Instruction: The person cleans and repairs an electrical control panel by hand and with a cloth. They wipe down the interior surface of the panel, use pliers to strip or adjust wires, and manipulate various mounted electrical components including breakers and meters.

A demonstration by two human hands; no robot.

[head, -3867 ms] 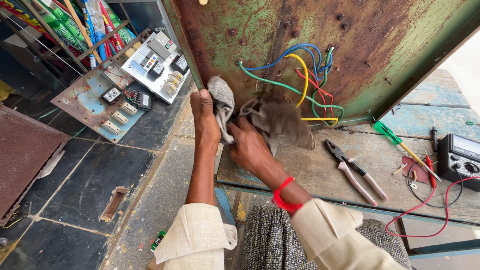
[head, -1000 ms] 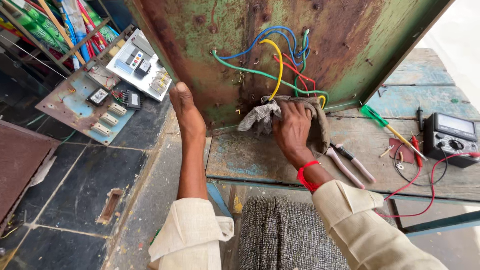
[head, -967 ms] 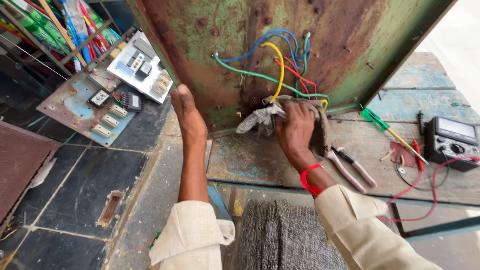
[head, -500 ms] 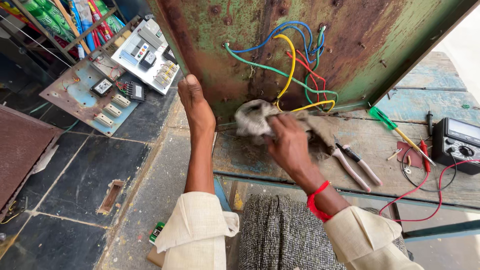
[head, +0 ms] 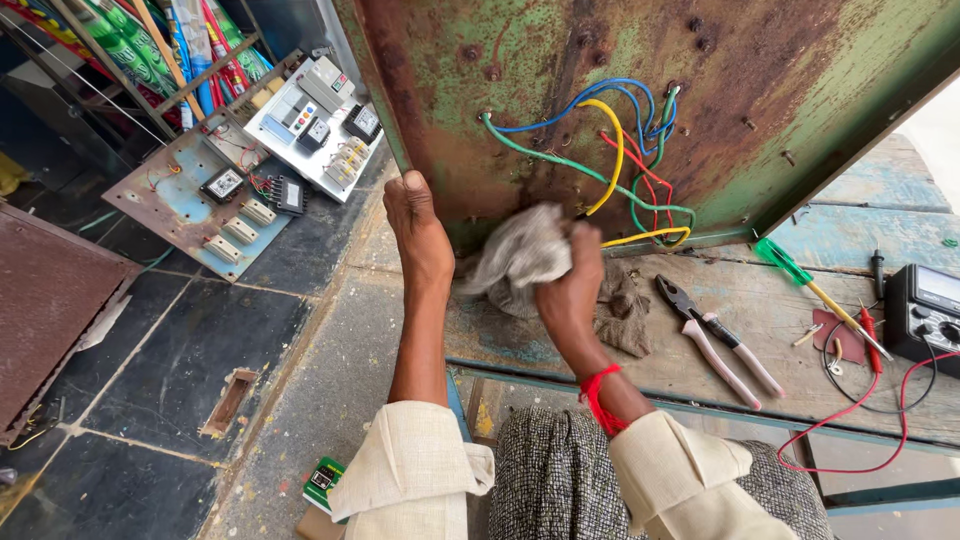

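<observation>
Rusted green-painted sheet-metal cabinet (head: 700,110): stands upright on the bench before you, its inner face toward you.

Worn wooden bench top with flaking blue paint (head: 780,330): carries the cabinet, the tools and your rag.

Two grey panel boards fitted with meters and switches (head: 250,160): lean on the dark tiled floor to your left, well apart from your hands.

Bundle of blue, yellow, green and red wires (head: 625,150): hangs from the cabinet face, just above your right hand.

Black multimeter with red lead (head: 925,315): at the far right of the bench.

Crumpled grey cloth rag (head: 520,255): bunched against the cabinet's lower edge, pressed there by your right hand; a darker part of it trails on the bench beside your wrist.

Your left hand (head: 418,225): fingers curled around the cabinet's left edge, gripping it.

Your right hand (head: 570,290): fingers closed on the rag; a red thread circles the wrist.

Pliers with pale pink handles (head: 715,335): flat on the bench, right of the rag, untouched.

Green-handled screwdriver (head: 800,280): lies beyond the pliers, near the cabinet's foot.
</observation>
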